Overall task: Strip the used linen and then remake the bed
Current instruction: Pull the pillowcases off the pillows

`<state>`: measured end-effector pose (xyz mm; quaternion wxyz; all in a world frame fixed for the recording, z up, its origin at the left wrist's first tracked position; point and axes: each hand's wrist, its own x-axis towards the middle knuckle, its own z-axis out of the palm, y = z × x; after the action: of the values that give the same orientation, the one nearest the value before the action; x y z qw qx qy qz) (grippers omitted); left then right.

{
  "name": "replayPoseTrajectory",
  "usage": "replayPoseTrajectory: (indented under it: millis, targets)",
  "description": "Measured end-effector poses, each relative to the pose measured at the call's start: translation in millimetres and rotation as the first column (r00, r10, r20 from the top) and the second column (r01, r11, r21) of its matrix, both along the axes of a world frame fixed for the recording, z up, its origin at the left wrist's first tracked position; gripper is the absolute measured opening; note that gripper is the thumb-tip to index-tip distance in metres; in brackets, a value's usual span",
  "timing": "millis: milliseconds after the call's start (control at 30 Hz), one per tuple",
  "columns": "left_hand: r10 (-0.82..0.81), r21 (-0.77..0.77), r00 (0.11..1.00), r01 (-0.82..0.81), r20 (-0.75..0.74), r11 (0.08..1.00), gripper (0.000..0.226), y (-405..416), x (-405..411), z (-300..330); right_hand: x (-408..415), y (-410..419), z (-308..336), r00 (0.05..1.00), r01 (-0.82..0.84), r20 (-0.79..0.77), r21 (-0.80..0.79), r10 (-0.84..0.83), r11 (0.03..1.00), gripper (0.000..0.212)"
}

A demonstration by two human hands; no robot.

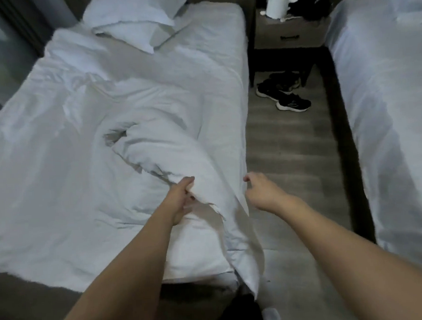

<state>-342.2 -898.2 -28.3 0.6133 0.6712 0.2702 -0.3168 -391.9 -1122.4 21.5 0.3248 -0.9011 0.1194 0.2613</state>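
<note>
A white duvet (82, 167) lies crumpled over the bed (212, 36), bunched into a ridge near the foot's right corner. My left hand (182, 198) is closed on a fold of that ridge and lifts it slightly. My right hand (261, 191) hovers at the bed's right edge, fingers curled, touching or just beside the hanging edge of the duvet; whether it grips the cloth is not visible. Two white pillows (132, 18) are stacked at the head of the bed. A corner of the duvet hangs over the foot toward the floor.
A second white bed (386, 99) runs along the right. Between the beds is a wood-look floor aisle (291, 155) with black sneakers (285, 93) near a nightstand (288, 31). A white cylindrical appliance (276, 0) stands on the nightstand. A dark bed base edges the aisle.
</note>
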Motion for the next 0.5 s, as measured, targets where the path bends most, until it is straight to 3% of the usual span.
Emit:
replayPoseTrajectory:
  millis: [100,200,300,400,467,500]
  targets:
    - [0.267,0.036,0.963,-0.268,0.03,0.963,0.042,11,28,-9,33,-6,14,0.992,-0.099,0.071,-0.038,0.102,0.994,0.052]
    - [0.492,-0.161,0.868,-0.496,-0.062,0.853,0.061,3,62,-34,52,-41,24,0.981,-0.159,0.096,-0.109,0.169,0.981,0.052]
    - [0.563,-0.199,0.826,-0.549,0.018,0.812,0.06,-42,102,-27,77,-95,32,0.974,-0.179,0.1,-0.206,0.203,0.962,0.053]
    - [0.336,-0.066,0.885,-0.333,0.321,0.94,0.051,-112,127,9,114,-145,40,0.965,-0.197,0.114,-0.271,0.235,0.942,0.057]
    - [-0.086,0.171,0.891,0.009,0.446,0.985,0.042,-150,130,15,149,-170,41,0.943,-0.251,0.131,-0.321,0.305,0.913,0.057]
    - [-0.375,0.35,0.817,0.229,0.438,0.908,0.035,-168,126,10,167,-179,41,0.932,-0.271,0.142,-0.339,0.334,0.901,0.057]
